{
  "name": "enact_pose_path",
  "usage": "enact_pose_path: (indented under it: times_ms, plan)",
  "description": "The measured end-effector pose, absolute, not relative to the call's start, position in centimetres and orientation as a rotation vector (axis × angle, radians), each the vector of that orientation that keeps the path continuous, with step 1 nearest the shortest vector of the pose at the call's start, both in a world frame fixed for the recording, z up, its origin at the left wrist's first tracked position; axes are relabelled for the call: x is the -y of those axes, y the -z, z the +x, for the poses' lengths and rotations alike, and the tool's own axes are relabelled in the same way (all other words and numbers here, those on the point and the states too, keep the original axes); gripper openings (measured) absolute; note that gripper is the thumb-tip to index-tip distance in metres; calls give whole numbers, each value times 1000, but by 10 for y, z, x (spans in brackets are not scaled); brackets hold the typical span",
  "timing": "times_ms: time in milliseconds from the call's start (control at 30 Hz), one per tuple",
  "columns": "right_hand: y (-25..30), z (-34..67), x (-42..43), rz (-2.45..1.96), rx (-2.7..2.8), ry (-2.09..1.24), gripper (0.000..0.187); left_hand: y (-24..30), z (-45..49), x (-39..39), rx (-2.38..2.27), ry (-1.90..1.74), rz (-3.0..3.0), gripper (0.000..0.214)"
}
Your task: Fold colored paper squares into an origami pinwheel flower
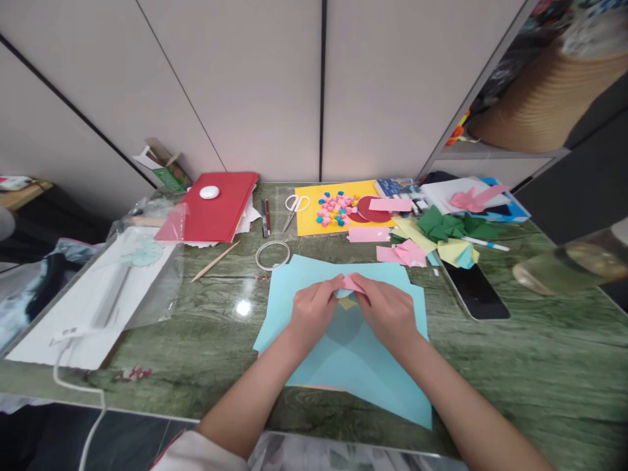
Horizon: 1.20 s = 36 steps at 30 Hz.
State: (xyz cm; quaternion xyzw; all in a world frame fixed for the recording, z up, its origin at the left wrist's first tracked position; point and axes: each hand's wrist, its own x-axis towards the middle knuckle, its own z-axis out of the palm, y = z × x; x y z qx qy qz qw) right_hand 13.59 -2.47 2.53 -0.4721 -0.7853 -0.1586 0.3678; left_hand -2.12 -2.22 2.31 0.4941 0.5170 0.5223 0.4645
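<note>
My left hand (316, 313) and my right hand (387, 311) meet over several light blue paper sheets (338, 360). Between their fingertips they pinch a small piece of pink paper (351, 282), with a pale blue bit showing just under it. Both hands are closed, thumbs toward each other. Below the fingertips a small yellow paper piece (347, 303) shows; whether it is joined to the pink paper I cannot tell. The fingers hide part of the pink paper.
Scissors (294, 208), a tape roll (273, 255) and a pointed wooden stick (214, 261) lie behind and left. Pink paper strips (369, 234), green folded paper (441, 226) and a phone (475, 291) are right. A bottle (559, 268) stands beyond; a red folder (216, 209) lies far left.
</note>
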Motion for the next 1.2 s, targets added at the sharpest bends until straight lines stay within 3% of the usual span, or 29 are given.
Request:
enact_pose_path:
  times_ms: [200,433,567,800,1000,1100,1200]
  plan:
    - [-33,132,27,-1054,2000,525,29,-29,-15,26,-1214,-1361,1279,40]
    - [-37,122,30,-1291,1849,116,21,-27,-18,27,-1254,-1486,1237,45]
    - [-36,123,30,-1189,1874,217,16,-25,-16,31,-1183,-1503,1299,46]
    - [-33,127,29,-1132,1937,429,24,-11,-9,36,-1076,-1480,1365,56]
    - [-29,127,28,-1234,1943,244,29,-23,-6,33,-1077,-1359,1528,76]
    - [-28,125,27,-1351,1909,75,31,-28,-7,28,-1164,-1301,1596,72]
    - [-29,123,25,-1327,1887,138,28,-26,-10,23,-1247,-1182,1643,63]
